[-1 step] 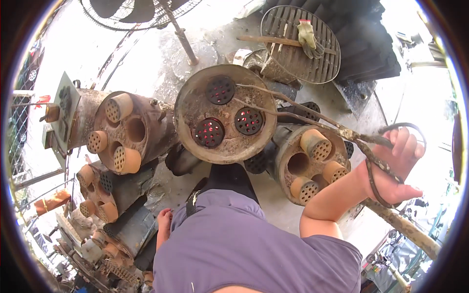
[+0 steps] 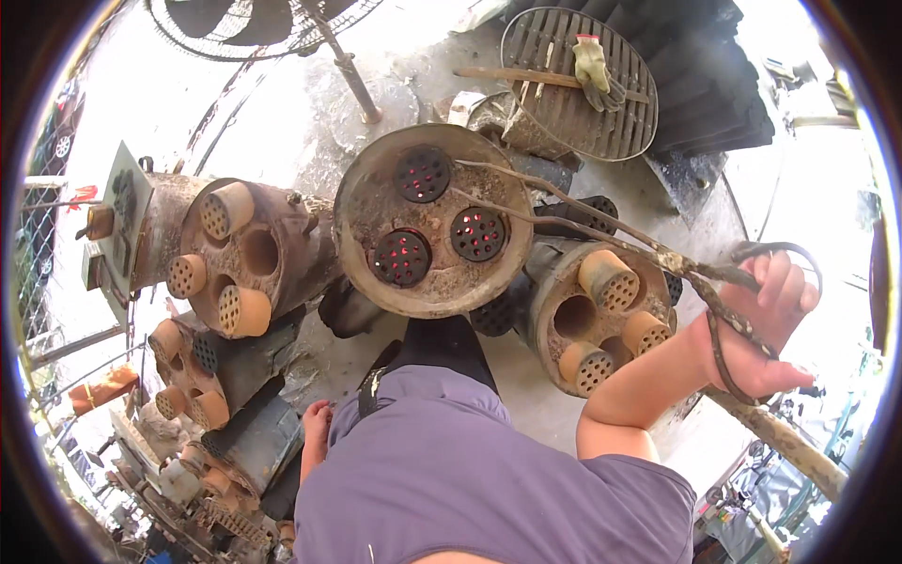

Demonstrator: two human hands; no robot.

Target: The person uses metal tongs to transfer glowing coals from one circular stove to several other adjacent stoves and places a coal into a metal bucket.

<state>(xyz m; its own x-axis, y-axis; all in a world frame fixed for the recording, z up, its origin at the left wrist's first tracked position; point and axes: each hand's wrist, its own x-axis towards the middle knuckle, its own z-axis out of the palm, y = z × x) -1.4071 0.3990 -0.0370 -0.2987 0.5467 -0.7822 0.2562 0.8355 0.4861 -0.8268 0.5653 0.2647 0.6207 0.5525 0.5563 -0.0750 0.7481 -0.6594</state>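
- We cannot see our left hand anywhere; the purple shirt (image 2: 489, 470) fills the lower middle and covers whatever lies beneath it.
- Our right hand (image 2: 766, 324) grips the looped handles of the long iron tongs (image 2: 601, 230), and the loops hide parts of the fingers and palm.
- The fan (image 2: 254, 23) is cut off by the upper rim; only its lower grille shows.
- The stove (image 2: 437, 221) hides the bodies of the 3 glowing briquettes; only their holed tops show.
- The clutter at the lower left (image 2: 178, 489) is too bent and small to make out.
- The bright ground at the right (image 2: 817, 188) is washed out.
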